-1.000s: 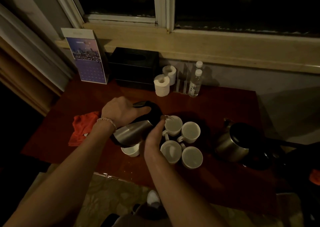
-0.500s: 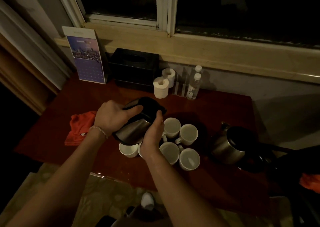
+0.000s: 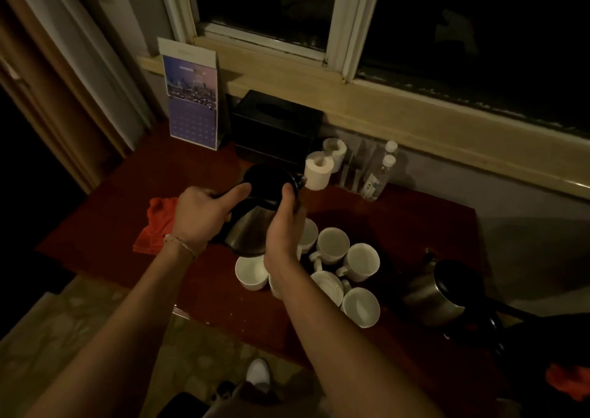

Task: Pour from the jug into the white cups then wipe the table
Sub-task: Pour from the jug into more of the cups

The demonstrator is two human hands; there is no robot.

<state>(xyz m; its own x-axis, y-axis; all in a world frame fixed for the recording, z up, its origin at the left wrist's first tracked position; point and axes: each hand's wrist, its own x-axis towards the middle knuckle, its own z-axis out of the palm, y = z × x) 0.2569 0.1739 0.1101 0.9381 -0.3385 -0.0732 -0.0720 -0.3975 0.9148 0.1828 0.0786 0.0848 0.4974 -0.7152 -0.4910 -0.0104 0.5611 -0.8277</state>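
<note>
A steel jug with a black lid [image 3: 255,213] is held above the red-brown table [image 3: 399,219], its spout pointing away toward the toilet rolls. My left hand [image 3: 201,216] grips its handle. My right hand [image 3: 284,226] is wrapped against the jug's right side, thumb near the lid. Several white cups [image 3: 332,245] stand clustered under and to the right of the jug; one [image 3: 252,272] sits just left of my right wrist. An orange cloth [image 3: 158,222] lies crumpled on the table behind my left wrist.
A second steel kettle [image 3: 437,293] stands at the right. At the back are two toilet rolls [image 3: 319,170], two water bottles [image 3: 378,175], a black tissue box [image 3: 277,127] and a calendar [image 3: 191,98]. The table's front edge is near my forearms.
The jug has been tipped back from the cups and lifted up toward the back of the table, both hands still on it. The camera has shifted left.
</note>
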